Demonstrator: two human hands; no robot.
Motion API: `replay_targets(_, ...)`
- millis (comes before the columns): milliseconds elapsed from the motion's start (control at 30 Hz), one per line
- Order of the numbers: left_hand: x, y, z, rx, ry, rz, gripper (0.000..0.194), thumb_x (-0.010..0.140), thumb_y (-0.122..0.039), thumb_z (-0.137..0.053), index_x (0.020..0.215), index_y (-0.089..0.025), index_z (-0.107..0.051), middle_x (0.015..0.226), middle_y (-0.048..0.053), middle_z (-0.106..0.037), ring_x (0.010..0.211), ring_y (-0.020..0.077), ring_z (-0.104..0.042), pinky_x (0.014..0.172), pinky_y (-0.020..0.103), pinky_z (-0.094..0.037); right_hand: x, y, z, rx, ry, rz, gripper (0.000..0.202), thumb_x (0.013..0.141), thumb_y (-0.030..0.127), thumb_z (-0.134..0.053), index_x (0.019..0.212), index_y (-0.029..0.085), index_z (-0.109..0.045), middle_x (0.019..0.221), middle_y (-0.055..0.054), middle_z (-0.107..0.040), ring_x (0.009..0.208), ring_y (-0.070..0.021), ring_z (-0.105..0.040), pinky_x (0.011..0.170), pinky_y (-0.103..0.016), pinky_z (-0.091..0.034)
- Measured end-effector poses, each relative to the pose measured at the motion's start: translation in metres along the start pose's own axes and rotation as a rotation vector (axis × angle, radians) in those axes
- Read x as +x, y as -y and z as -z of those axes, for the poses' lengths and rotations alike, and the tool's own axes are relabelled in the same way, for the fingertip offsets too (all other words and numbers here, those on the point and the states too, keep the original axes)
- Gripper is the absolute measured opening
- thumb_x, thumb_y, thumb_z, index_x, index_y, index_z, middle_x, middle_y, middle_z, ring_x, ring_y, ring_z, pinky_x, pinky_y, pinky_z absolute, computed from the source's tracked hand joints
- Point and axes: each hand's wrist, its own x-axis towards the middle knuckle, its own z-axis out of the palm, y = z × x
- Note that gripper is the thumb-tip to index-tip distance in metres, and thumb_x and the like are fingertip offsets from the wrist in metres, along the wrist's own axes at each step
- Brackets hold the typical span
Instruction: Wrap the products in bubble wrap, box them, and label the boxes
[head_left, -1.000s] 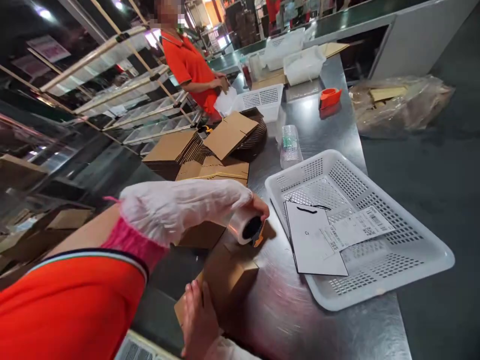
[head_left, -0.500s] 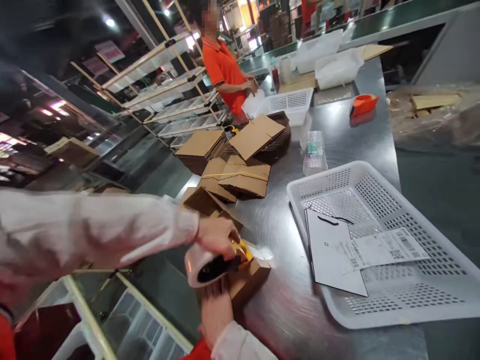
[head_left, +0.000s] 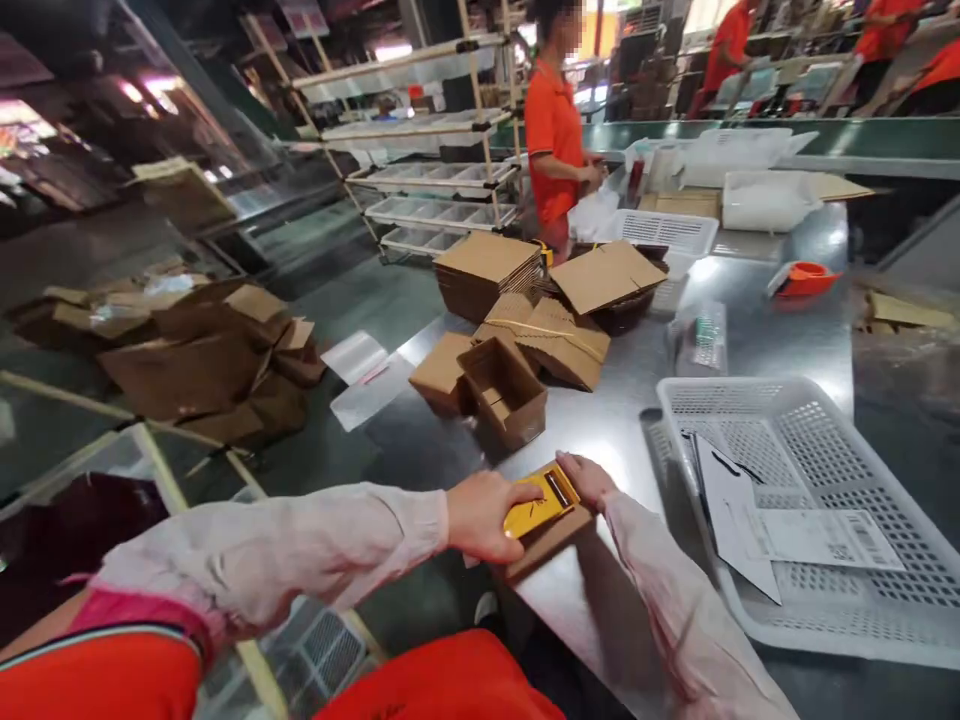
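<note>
My left hand (head_left: 484,517) is closed around a yellow tape dispenser (head_left: 538,507), which lies against the top of a small closed cardboard box (head_left: 556,546). The tape roll is hidden. My right hand (head_left: 589,482) grips the far right end of that box, close to the dispenser's front. Just beyond stands an open cardboard box (head_left: 506,395), its inside showing. Beside it is another brown box (head_left: 442,372).
Stacked flat cartons (head_left: 491,265) lie farther back. At right, a white perforated basket (head_left: 810,640) holds a white card (head_left: 731,515) and a label (head_left: 832,537). An orange tape dispenser (head_left: 806,280) lies near the far edge. A co-worker (head_left: 553,140) stands beyond.
My left hand has brought the dispenser to the box's far right end. My right hand has shifted from the box's near side to that end. The view has swung left.
</note>
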Motion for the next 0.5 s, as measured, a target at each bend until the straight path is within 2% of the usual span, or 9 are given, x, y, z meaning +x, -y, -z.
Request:
replay_targets(67, -0.040, 0.020, -0.008, -0.032, 0.020, 0.010, 0.067, 0.065, -0.042, -0.065, 0.130, -0.029, -0.057, 0.087, 0.003, -0.074, 0.077, 0.0260, -0.070, 0.067, 0.029, -0.051, 0.002, 0.001, -0.006, -0.090, 0.016, -0.047, 0.060, 0.094, 0.058, -0.035, 0.112, 0.012, -0.069, 0.112, -0.018, -0.070, 0.105, -0.0282, -0.063, 0.093, -0.038, -0.043)
replay_targets(167, -0.101, 0.054, -0.037, -0.036, 0.079, 0.079, 0.061, 0.063, -0.037, -0.065, 0.122, -0.028, -0.062, 0.078, 0.003, -0.073, 0.071, 0.0271, -0.070, 0.060, 0.029, -0.050, -0.001, 0.001, -0.009, -0.169, 0.020, -0.118, 0.067, 0.093, 0.063, -0.031, 0.109, 0.012, -0.070, 0.110, -0.018, -0.070, 0.103, -0.0283, -0.063, 0.091, -0.037, -0.043)
replay_targets(233, -0.119, 0.073, -0.062, -0.025, 0.105, 0.123, 0.060, 0.061, -0.036, -0.066, 0.121, -0.028, -0.063, 0.078, 0.005, -0.074, 0.071, 0.0293, -0.070, 0.059, 0.031, -0.050, -0.001, 0.002, -0.008, -0.132, 0.019, -0.147, 0.068, 0.092, 0.065, -0.031, 0.102, 0.011, -0.072, 0.102, -0.018, -0.072, 0.094, -0.0261, -0.066, 0.084, -0.035, -0.045)
replay_targets(300, -0.112, 0.085, -0.082, -0.031, 0.091, 0.115, 0.063, 0.061, -0.039, -0.066, 0.123, -0.028, -0.063, 0.083, 0.007, -0.074, 0.075, 0.0307, -0.070, 0.062, 0.033, -0.052, 0.001, 0.006, -0.009, -0.093, 0.014, -0.154, 0.067, 0.091, 0.064, -0.032, 0.097, 0.010, -0.072, 0.098, -0.018, -0.072, 0.088, -0.0244, -0.067, 0.080, -0.034, -0.046)
replay_targets(367, -0.089, 0.091, -0.095, -0.032, 0.062, 0.083, 0.064, 0.061, -0.043, -0.068, 0.124, -0.027, -0.062, 0.086, 0.008, -0.074, 0.079, 0.0311, -0.070, 0.066, 0.035, -0.053, 0.002, 0.009, -0.010, -0.094, -0.008, -0.156, 0.065, 0.092, 0.062, -0.034, 0.093, 0.010, -0.072, 0.098, -0.018, -0.072, 0.086, -0.0237, -0.067, 0.079, -0.033, -0.046)
replay_targets(500, -0.050, 0.084, -0.108, -0.022, 0.017, 0.024, 0.061, 0.062, -0.047, -0.067, 0.117, -0.022, -0.065, 0.084, 0.011, -0.074, 0.078, 0.0314, -0.070, 0.068, 0.038, -0.055, 0.003, 0.015, -0.013, -0.106, -0.052, -0.136, 0.059, 0.092, 0.056, -0.038, 0.088, 0.009, -0.073, 0.095, -0.019, -0.073, 0.084, -0.0214, -0.067, 0.079, -0.031, -0.046)
